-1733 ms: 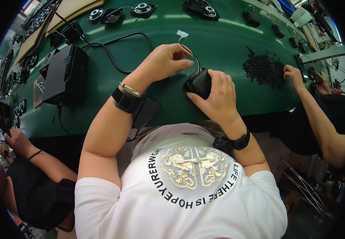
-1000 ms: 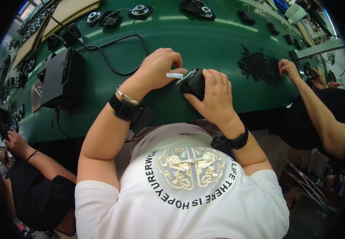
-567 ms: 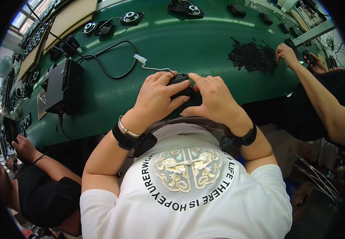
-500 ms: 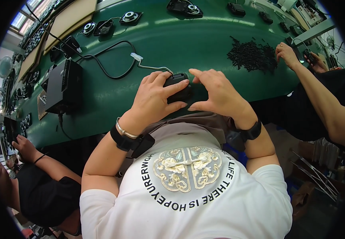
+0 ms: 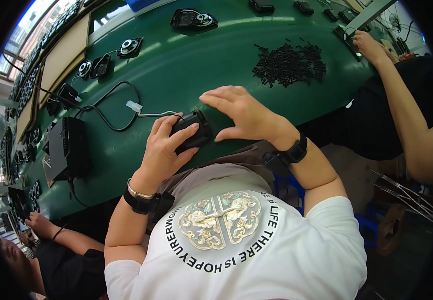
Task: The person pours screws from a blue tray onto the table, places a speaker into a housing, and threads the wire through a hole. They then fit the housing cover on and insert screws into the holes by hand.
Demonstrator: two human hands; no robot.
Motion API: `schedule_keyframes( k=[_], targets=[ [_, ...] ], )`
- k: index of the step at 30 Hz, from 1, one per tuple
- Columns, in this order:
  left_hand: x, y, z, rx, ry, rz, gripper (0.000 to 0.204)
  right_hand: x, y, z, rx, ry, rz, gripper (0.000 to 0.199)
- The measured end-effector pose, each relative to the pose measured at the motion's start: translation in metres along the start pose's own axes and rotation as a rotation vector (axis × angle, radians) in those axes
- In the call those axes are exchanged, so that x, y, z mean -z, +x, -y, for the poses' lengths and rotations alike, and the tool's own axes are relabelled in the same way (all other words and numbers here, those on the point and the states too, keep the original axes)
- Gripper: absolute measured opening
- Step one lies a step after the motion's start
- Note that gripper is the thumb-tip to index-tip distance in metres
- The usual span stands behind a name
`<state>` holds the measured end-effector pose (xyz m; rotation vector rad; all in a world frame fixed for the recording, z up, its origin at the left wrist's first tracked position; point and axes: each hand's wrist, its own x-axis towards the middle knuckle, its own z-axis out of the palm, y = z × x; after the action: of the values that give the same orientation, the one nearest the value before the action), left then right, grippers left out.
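Note:
My left hand [image 5: 157,150] is wrapped around a small black plastic housing [image 5: 200,128] on the green table near its front edge. The fingers lie over the housing's top and the thumb presses its near side. From its far left side runs a thin grey cable [image 5: 157,114] that ends in a white connector [image 5: 134,106]. Just right of the housing hovers my right hand [image 5: 250,116], open, thumb and fingers apart and holding nothing. Its fingertips reach beyond the housing without touching it. Part of the housing is covered by my left fingers.
A heap of small black pieces [image 5: 289,64] lies at the far right. Opened housings with round speakers [image 5: 128,47] stand along the back. Left are a black box [image 5: 68,149] and a looped black cable [image 5: 135,90]. Co-workers sit on both sides; one's hand [image 5: 371,46] is at the far right.
The view has swung, so the table's things sit farther left. My right hand has opened wider and moved away from the housing's top edge. My left hand keeps its hold.

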<state>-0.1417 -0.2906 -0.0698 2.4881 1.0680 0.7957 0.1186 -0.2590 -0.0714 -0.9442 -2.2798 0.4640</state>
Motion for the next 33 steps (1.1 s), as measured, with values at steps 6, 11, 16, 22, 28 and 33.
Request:
schedule_keyframes(
  k=[6, 11, 16, 22, 28, 33],
  targets=[
    [-0.004, 0.000, -0.002, 0.017, -0.013, -0.028, 0.059, 0.058, -0.024, -0.050, -0.612, -0.068, -0.222, 0.035],
    [-0.006, 0.000, -0.003, 0.029, -0.037, -0.038, 0.059, 0.057, -0.023, -0.086, -0.512, -0.551, -0.315, 0.043],
    [-0.006, 0.002, -0.005, 0.040, -0.048, -0.038, 0.060, 0.047, -0.031, -0.099, -0.482, -0.696, -0.074, 0.063],
    [-0.006, 0.001, -0.005, 0.042, -0.052, -0.041, 0.060, 0.034, -0.026, -0.080, -0.486, -0.676, 0.057, 0.071],
    [-0.004, 0.000, -0.005, 0.053, -0.057, -0.024, 0.060, 0.010, -0.015, -0.047, -0.370, -0.706, 0.144, 0.076],
    [-0.004, 0.001, -0.007, 0.054, -0.032, -0.015, 0.061, -0.006, -0.007, -0.032, -0.291, -0.625, 0.172, 0.080]
  ],
)
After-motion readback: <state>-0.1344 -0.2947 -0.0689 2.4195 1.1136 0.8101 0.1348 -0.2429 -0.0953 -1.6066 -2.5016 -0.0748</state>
